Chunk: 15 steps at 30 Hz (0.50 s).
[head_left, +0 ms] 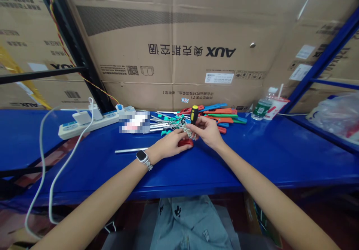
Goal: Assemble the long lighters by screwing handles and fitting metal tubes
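My left hand (171, 144) rests on the table, its fingers closed around the red handle (185, 142) of what looks like a long-necked lighter. A thin metal tube (130, 150) sticks out to the left behind that wrist. My right hand (209, 131) is closed beside it, thumb and forefinger at the lower end of a black-and-yellow screwdriver (194, 114) that stands nearly upright. Small shiny metal pieces (187, 131) show between the two hands; their shape is unclear. Just beyond lies a pile of similar lighters, with red, orange, green and blue handles (220, 111) and metal tubes (159, 125).
A white power strip (95, 123) with plugs and cables lies at the left on the blue table (252, 156). At the back right are a water bottle (262, 107) and a paper cup (276, 108) with a straw. Large cardboard boxes (179, 29) stand behind; a plastic bag (336, 115) is far right.
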Available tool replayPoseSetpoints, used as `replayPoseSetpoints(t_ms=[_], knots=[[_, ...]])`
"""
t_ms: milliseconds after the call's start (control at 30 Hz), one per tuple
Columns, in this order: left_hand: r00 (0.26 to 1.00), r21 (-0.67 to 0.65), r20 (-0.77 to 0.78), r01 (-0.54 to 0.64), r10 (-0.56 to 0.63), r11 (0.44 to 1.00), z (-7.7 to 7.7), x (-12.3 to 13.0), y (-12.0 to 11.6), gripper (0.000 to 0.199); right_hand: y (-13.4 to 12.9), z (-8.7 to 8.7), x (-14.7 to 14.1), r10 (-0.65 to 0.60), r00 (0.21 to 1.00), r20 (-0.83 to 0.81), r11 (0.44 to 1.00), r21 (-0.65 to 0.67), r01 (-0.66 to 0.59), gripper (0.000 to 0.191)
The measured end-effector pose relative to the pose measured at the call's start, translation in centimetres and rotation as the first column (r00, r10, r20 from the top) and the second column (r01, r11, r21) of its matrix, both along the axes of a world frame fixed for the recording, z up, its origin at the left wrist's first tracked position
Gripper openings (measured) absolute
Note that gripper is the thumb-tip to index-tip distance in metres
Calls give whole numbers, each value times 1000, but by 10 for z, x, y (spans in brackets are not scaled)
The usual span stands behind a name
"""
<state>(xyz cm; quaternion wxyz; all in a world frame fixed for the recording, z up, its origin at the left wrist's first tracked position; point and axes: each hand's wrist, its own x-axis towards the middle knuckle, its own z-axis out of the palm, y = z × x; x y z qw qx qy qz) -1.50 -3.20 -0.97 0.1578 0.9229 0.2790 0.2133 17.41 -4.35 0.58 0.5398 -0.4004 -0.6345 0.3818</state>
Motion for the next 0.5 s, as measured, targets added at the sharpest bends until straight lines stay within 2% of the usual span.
replayPoseSetpoints(t_ms=[133,200,267,400,500], knots=[[999,-13,29,14,-14,1000,0,0,0,29,-1,7,8,146,987,63,989,-25,-145,41],[999,-17,42,23,-23,1000,-1,0,1,28,-1,7,6,172,983,61,985,-17,-171,42],[999,-18,41,27,-26,999,0,0,2,27,-1,5,1,128,992,22,992,2,-128,42],[999,-40,34,4,-3,999,-1,0,2,29,3,0,-10,-37,995,-94,999,-5,37,47],[999,-64,54,-3,7,998,-3,0,1,29,6,0,-7,-9,994,-111,999,-38,5,50]])
